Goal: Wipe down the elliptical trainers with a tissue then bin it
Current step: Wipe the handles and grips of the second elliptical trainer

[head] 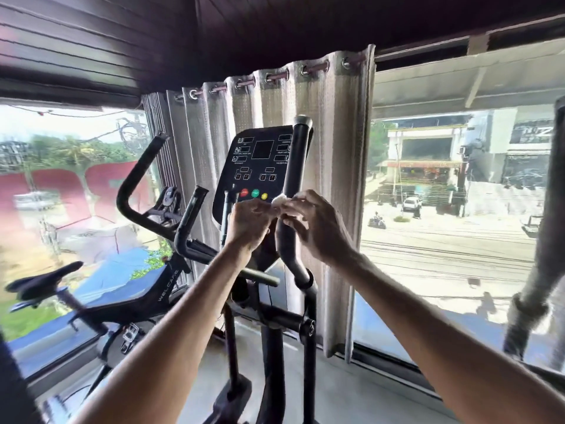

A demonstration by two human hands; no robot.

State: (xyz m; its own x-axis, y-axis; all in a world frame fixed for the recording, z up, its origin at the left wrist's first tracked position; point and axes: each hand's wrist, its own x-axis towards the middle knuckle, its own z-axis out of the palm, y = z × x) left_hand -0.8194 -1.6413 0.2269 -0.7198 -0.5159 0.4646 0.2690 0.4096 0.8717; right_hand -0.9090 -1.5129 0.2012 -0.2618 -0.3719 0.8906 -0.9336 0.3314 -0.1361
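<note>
Strong daylight pours in through the left window (70, 185) and the right window (452, 209), washing the sky to near white and bleaching the street outside. The dark ceiling (275, 26) stays dim, and the console (260, 166) of the elliptical trainer stands backlit, its labels too small and soft to read. The pale curtain (275, 123) between the panes is evenly lit. Wide-angle distortion bends the curtain rod (458, 41) and window frames toward the edges. Blur smears the far-right upright handle (538, 270) and the exercise bike (122, 289) at near left. Both forearms catch soft light from the right, with fingers slightly blurred.
</note>
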